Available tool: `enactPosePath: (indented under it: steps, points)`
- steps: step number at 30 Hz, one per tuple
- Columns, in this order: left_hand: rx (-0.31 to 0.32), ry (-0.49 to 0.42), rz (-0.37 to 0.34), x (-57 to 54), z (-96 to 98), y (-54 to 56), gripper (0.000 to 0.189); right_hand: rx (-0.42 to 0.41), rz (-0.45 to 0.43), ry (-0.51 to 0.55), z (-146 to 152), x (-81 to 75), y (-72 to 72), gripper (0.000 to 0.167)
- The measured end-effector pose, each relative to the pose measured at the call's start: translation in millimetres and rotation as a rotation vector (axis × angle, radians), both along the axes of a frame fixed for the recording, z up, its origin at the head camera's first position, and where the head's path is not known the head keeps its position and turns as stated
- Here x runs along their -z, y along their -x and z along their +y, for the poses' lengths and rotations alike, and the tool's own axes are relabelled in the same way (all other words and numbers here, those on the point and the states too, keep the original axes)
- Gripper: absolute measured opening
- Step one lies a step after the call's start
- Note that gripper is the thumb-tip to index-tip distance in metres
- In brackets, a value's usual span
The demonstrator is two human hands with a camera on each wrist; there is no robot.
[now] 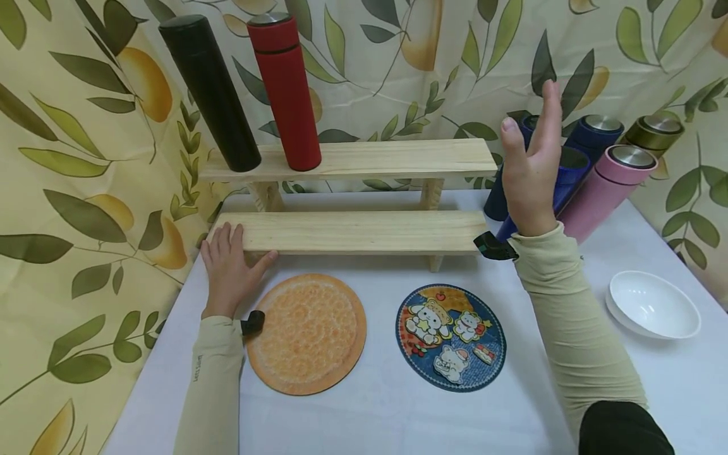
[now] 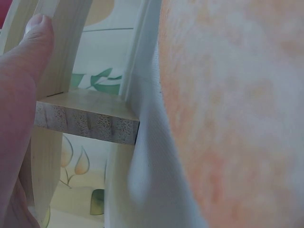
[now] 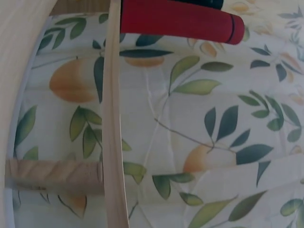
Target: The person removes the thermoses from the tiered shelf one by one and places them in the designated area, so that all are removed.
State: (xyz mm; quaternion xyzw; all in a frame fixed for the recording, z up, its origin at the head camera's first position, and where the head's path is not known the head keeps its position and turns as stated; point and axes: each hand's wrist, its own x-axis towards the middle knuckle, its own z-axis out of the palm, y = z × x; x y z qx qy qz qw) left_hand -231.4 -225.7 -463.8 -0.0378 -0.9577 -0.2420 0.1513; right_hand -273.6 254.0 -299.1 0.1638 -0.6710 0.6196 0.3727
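My left hand (image 1: 227,272) rests on the left end of the lower step of a two-tier wooden stand (image 1: 364,230); its fingers lie over the board and its thumb is spread along the front edge. A black thermos bottle (image 1: 210,95) and a red thermos bottle (image 1: 287,95) stand on the left part of the upper step. Raised beside the stand's right end, my right hand (image 1: 531,180) has its fingers extended and holds nothing. It partly hides a cluster of dark blue bottles (image 1: 594,136), with a pink bottle (image 1: 608,186) and an olive-gold bottle (image 1: 654,131) beside them.
In front of the stand lie a round, tan, crust-patterned mat (image 1: 307,335) and a round blue mat with cartoon figures (image 1: 469,366). A white bowl (image 1: 654,306) sits at the right on the white-covered table (image 1: 375,423). A leaf-and-fruit-patterned curtain (image 1: 74,208) hangs behind and at the left.
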Motion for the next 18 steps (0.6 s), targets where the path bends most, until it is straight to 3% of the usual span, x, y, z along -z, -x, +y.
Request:
enactPosePath:
  steps: [8, 18]
  points:
    - [-0.003, -0.013, 0.0, -3.1, 1.2, -2.3, 0.102, -0.207, -0.025, 0.096, -26.5, 3.1, 7.8, 0.091]
    - [-0.003, -0.015, 0.001, -0.9, -0.3, -0.1, 0.104, -0.295, -0.143, 0.061, -54.7, 1.6, 12.1, 0.088]
